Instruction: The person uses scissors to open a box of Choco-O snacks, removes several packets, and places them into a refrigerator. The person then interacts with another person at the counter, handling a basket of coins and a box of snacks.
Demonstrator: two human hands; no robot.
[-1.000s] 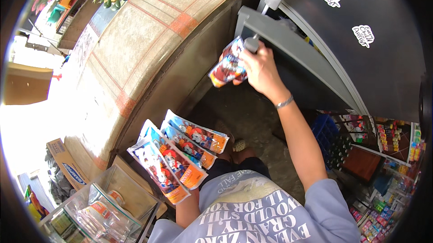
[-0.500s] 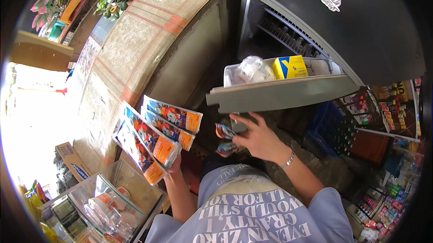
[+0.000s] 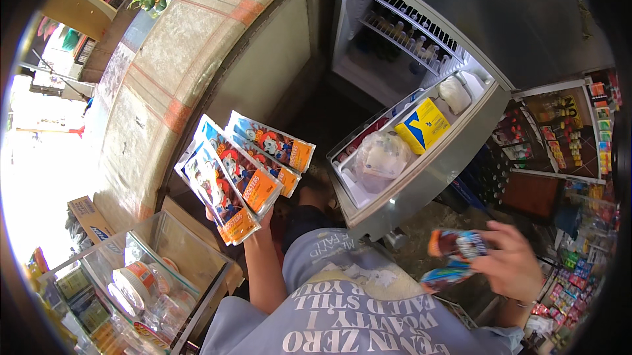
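My left hand (image 3: 264, 218) is closed around a fan of several flat pouches (image 3: 227, 187) with white and blue picture fronts and orange lower ends. Its fingers are mostly hidden behind them. Off to the right, my right hand (image 3: 512, 268) grips small shiny packets (image 3: 457, 246) in blue, red and dark brown, slightly blurred by motion. Between my hands, the grey refrigerator door (image 3: 428, 170) stands open. Its inner shelf carries a yellow and blue box (image 3: 422, 126), a knotted clear plastic bag (image 3: 383, 161) and a white wrapped bundle (image 3: 454, 95).
Bottles line the racks inside the refrigerator (image 3: 408, 42). A cloth-covered counter (image 3: 164, 58) curves along the left. Below it, a clear display case (image 3: 131, 282) holds tubs with orange labels. Shelves of small colourful goods (image 3: 569, 282) and a rack of dark bottles (image 3: 487, 177) stand right.
The refrigerator door has swung wider towards me, showing more of the lit inside. My right hand has moved from beside the door out to the right with the packets. My left still holds its pouches.
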